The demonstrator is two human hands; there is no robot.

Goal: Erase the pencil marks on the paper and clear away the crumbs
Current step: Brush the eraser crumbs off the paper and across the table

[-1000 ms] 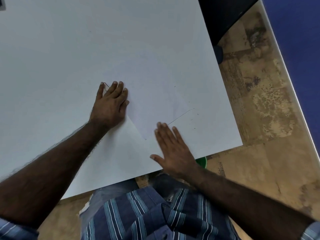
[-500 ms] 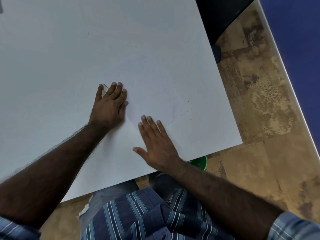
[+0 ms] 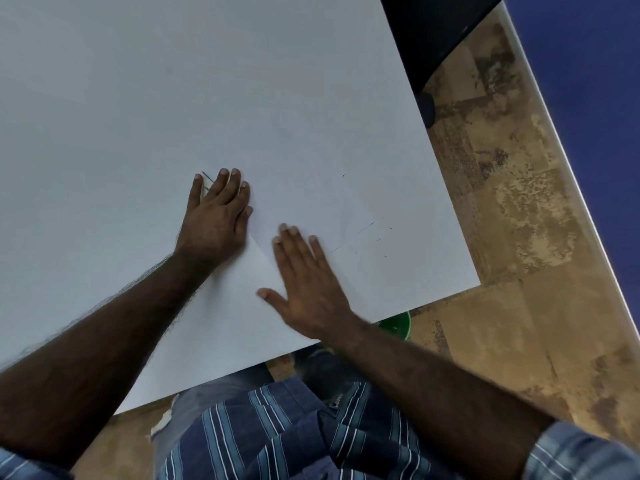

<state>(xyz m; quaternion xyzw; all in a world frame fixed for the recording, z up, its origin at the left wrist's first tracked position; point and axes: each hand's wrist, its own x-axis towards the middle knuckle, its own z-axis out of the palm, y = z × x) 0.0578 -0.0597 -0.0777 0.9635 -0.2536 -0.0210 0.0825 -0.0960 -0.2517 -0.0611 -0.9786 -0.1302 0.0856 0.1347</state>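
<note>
Hands: 2, left hand (image 3: 216, 216), right hand (image 3: 306, 289), both flat, fingers straight | paper (image 3: 311, 209): 1

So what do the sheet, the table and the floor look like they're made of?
Sheet: thin white paper, matte; its edge barely shows against the table.
Table: smooth white top, probably laminate; faint even sheen, no grain.
Floor: mottled tan, worn-looking, likely stone tile or vinyl; hard to tell.

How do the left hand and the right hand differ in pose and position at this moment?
The left hand lies sharp and flat near the paper's far corner, fingers close together; the right hand is motion-blurred, thumb spread wide. The left hand sits farther up the table; the right hand is near the table's front edge. Both are open, palm down, holding nothing.
</note>
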